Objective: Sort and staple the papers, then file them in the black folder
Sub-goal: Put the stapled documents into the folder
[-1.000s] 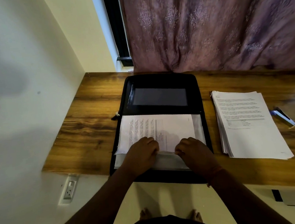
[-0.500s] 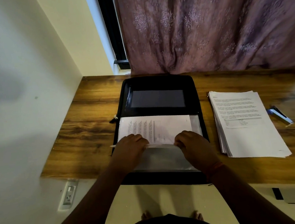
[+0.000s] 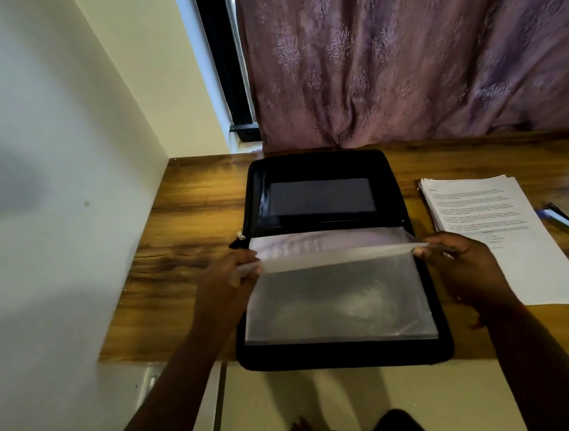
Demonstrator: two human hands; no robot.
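The black folder [image 3: 343, 358] lies open on the wooden desk [image 3: 187, 223], its near edge overhanging the desk front. Clear plastic sleeves [image 3: 335, 300] fill its lower half. My left hand [image 3: 225, 282] and my right hand [image 3: 466, 264] each pinch an end of one sleeve's lifted far edge. A printed paper [image 3: 296, 247] shows beneath that raised edge, mostly covered. A stack of printed papers [image 3: 505, 237] lies to the right of the folder. A blue stapler [image 3: 564, 221] sits just past the stack.
A white wall closes off the desk on the left. A mauve curtain [image 3: 399, 54] hangs behind the desk, next to a dark window frame. A wall socket [image 3: 151, 381] sits below the desk's left front corner.
Both hands moved apart from the middle of the page to the sleeve's two ends and lifted its edge. The printed paper, earlier lying in plain view, now sits mostly under the sleeve.
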